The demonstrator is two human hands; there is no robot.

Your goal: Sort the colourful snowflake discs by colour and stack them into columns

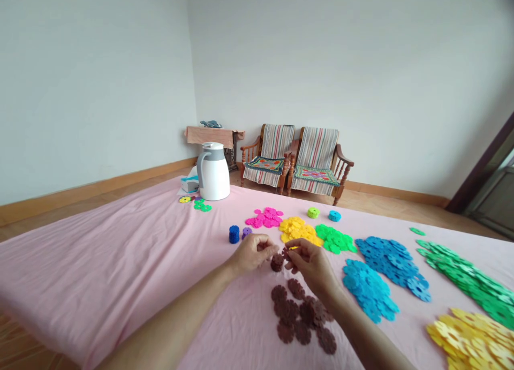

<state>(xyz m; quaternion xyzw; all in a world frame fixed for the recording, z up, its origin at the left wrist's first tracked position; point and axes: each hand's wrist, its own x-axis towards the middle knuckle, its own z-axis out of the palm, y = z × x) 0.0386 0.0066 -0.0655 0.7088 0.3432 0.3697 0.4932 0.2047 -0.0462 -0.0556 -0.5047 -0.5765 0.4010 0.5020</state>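
Note:
My right hand (pixel 307 260) pinches a brown notched disc (pixel 286 253) between thumb and fingers. Just left of that disc stands a small stack of brown discs (pixel 277 262) on the pink cloth. My left hand (pixel 255 252) is beside the stack, its fingers curled together with the tips near the stack's top; whether they hold anything is too small to tell. Loose brown discs (pixel 302 312) lie spread on the cloth below my hands. Beyond my left hand are a dark blue stack (pixel 234 234) and a purple stack (pixel 246 232).
Pink (pixel 265 218), yellow (pixel 299 231), green (pixel 335 239) and blue (pixel 391 260) disc piles lie beyond and to the right. A white jug (pixel 214 174) stands at the far left of the pink-covered table (pixel 160 252). Two wooden chairs (pixel 317 150) stand behind.

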